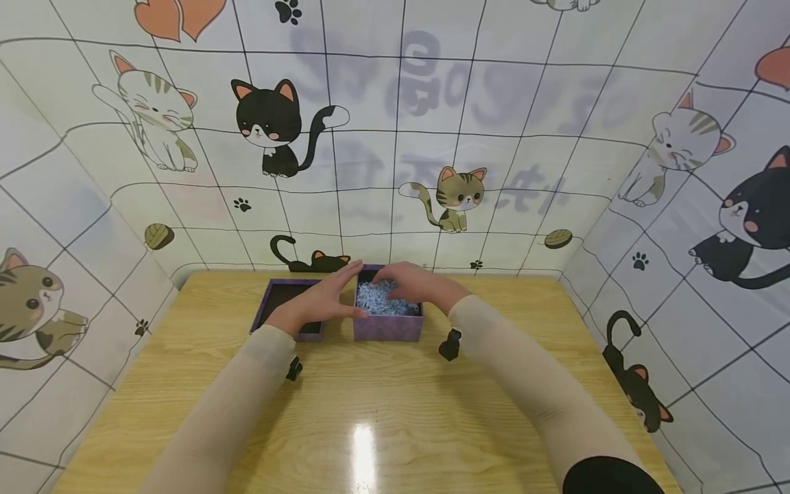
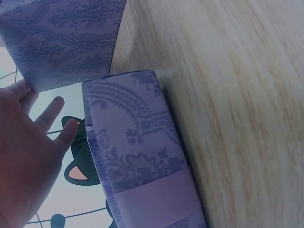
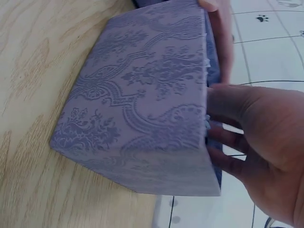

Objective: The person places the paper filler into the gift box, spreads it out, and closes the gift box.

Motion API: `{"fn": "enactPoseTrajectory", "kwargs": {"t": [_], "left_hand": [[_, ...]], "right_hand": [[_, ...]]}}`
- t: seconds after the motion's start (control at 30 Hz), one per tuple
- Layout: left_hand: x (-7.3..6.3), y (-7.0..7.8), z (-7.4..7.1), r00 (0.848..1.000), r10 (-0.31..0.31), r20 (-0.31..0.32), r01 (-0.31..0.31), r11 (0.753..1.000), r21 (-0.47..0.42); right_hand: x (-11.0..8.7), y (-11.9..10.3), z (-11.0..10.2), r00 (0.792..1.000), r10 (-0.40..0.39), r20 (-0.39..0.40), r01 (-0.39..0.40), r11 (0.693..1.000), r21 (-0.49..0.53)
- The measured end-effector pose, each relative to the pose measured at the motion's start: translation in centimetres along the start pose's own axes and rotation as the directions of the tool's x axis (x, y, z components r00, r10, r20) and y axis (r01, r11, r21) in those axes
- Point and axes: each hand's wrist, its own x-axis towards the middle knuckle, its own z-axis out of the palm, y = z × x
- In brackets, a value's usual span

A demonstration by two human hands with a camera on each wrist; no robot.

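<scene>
A purple patterned box stands uncovered near the back of the table, filled with pale blue paper shreds. My left hand spreads along its left side, thumb at the front corner and straight fingers reaching toward the back. From above, my right hand reaches over the right wall, fingers bent down into the box. A gap shows between its thumb and fingers. In the right wrist view, the box wall hides those fingertips. Left of the box lies a shallow purple lid, its dark inside upward, partly behind my left hand.
The light wooden table runs from the box toward me. A white cloth backdrop printed with cartoon cats rises behind the table and on both sides. A dark wrist device hangs beneath my right sleeve.
</scene>
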Motion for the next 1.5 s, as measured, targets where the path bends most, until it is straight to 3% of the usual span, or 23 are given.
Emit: {"fn": "enactPoseTrajectory", "kwargs": {"t": [0.1, 0.2, 0.33, 0.5, 0.73, 0.9, 1.07, 1.23, 1.4, 1.5], "left_hand": [[0.0, 0.1, 0.0, 1.000, -0.007, -0.001, 0.007, 1.000, -0.004], [-0.1, 0.1, -0.1, 1.000, -0.007, -0.003, 0.007, 1.000, 0.000], [0.0, 0.2, -0.1, 1.000, 0.001, -0.003, -0.001, 1.000, 0.014], [0.1, 0.1, -0.1, 1.000, 0.001, 0.005, -0.001, 1.000, 0.020], [0.0, 0.2, -0.1, 1.000, 0.006, 0.003, -0.006, 1.000, 0.020], [0.0, 0.2, -0.1, 1.000, 0.008, 0.000, -0.008, 1.000, 0.016], [0.0, 0.2, -0.1, 1.000, 0.009, 0.004, -0.009, 1.000, 0.012], [0.0, 0.1, 0.0, 1.000, 0.003, 0.001, -0.003, 1.000, 0.011], [0.1, 0.0, 0.1, 1.000, -0.005, 0.003, 0.005, 1.000, -0.002], [0.0, 0.0, 0.1, 1.000, -0.006, -0.002, 0.006, 1.000, -0.004]], "right_hand": [[-0.7, 0.0, -0.2, 0.999, -0.034, 0.003, 0.034, 0.997, 0.065], [-0.9, -0.2, -0.2, 0.995, -0.042, 0.087, 0.035, 0.997, 0.071], [-0.5, -0.3, 0.3, 0.975, -0.005, 0.222, 0.010, 1.000, -0.021], [0.7, -0.3, 1.1, 0.963, 0.025, 0.267, 0.004, 0.994, -0.110], [2.7, -0.1, 2.2, 0.968, 0.068, 0.243, -0.001, 0.965, -0.264], [3.5, -0.1, 2.4, 0.969, 0.103, 0.226, -0.034, 0.956, -0.291], [2.9, 0.0, 2.0, 0.973, 0.111, 0.202, -0.068, 0.976, -0.208], [0.9, -0.4, 0.7, 0.985, 0.083, 0.150, -0.072, 0.994, -0.082], [-0.8, -1.7, -0.5, 0.992, 0.122, 0.019, -0.123, 0.991, 0.051], [-0.6, -1.9, 0.0, 0.976, 0.197, -0.091, -0.182, 0.972, 0.148]]}}
